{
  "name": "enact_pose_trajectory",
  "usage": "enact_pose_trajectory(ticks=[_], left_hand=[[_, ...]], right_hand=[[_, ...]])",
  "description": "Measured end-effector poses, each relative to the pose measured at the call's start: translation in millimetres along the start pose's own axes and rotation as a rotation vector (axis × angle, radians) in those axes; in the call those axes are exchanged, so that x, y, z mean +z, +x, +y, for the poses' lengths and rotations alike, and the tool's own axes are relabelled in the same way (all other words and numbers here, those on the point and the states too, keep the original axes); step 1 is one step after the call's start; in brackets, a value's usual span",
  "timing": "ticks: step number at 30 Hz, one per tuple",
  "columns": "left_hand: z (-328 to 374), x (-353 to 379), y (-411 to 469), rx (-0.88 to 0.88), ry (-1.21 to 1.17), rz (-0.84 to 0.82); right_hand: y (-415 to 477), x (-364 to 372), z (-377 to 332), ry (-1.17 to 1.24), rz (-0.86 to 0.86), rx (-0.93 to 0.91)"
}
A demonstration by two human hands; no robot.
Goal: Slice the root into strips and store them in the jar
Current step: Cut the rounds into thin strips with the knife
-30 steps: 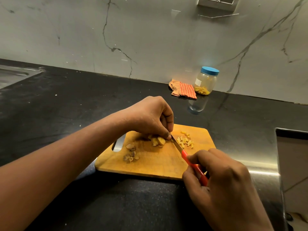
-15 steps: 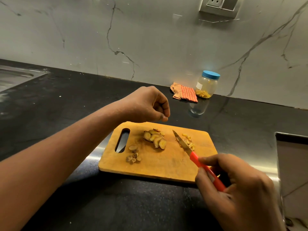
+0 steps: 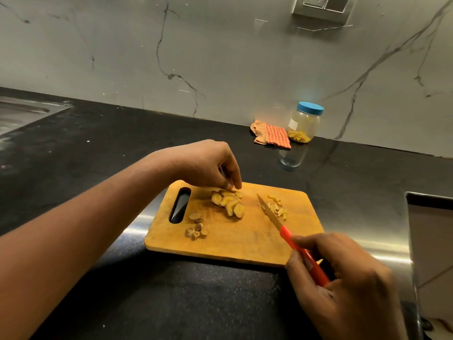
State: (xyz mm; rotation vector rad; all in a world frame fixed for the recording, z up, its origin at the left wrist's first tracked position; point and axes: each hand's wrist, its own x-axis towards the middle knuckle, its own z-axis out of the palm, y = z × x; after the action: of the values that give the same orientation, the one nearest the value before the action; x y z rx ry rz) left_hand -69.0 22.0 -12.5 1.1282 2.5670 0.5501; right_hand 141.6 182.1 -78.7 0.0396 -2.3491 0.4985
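Note:
A wooden cutting board (image 3: pixel 245 241) lies on the black counter. A row of overlapping root slices (image 3: pixel 229 203) sits at its middle, thin cut strips (image 3: pixel 278 209) lie at the right, and brown peel scraps (image 3: pixel 196 229) near the handle slot. My left hand (image 3: pixel 206 165) hangs over the far end of the slices, with loosely curled fingertips touching the top one. My right hand (image 3: pixel 348 285) grips a red-handled knife (image 3: pixel 269 214), its blade resting on the board beside the strips. The blue-lidded jar (image 3: pixel 305 123), holding some strips, stands lidded by the wall.
An orange checked cloth (image 3: pixel 270 136) lies left of the jar. A steel sink (image 3: pixel 19 114) is at the far left. A pale, dark-rimmed object (image 3: pixel 431 241) sits at the right edge. A wall socket (image 3: pixel 321 6) is above.
My left hand let go of the slices, lifted, then came back down onto their far end. The knife drew back from the slices toward the strips.

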Motion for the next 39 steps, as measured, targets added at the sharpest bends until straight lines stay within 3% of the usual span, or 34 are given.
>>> enact_pose_trajectory(ticks=[17, 24, 29, 39], left_hand=[[-3, -2, -2, 0.030, -0.065, 0.078], [10, 6, -4, 0.102, -0.401, 0.097], [29, 24, -1, 0.108, -0.351, 0.053], [37, 33, 1, 0.140, -0.323, 0.153]], right_hand=[[-1, 0, 1, 0.011, -0.026, 0.026], [-3, -2, -2, 0.034, 0.022, 0.068], [-3, -1, 1, 0.017, 0.012, 0.078], [-3, -5, -7, 0.065, 0.108, 0.110]])
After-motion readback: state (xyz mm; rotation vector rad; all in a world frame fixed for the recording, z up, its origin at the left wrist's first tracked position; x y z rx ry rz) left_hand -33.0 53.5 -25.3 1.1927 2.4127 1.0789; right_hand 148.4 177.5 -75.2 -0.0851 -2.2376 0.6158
